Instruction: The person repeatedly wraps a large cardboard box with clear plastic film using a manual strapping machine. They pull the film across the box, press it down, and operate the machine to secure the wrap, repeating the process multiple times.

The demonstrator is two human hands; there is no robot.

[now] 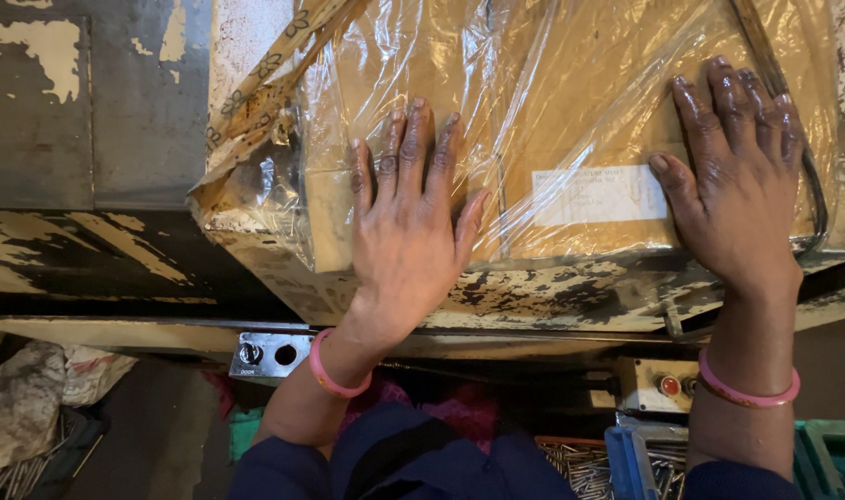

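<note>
A brown cardboard package (552,111) wrapped in clear plastic film lies on a worn metal machine bed (552,292). My left hand (409,218) presses flat on the package's left part, fingers spread. My right hand (737,185) rests flat on its right part, beside a white paper label (594,196). Both wrists wear pink bangles. Neither hand grips anything.
The bed's paint is chipped and peeling. Below its edge sit a metal plate with holes (270,354) and a small box with a red button (668,384). A blue tray of metal pins (589,463) stands lower right. Rags lie at lower left (34,393).
</note>
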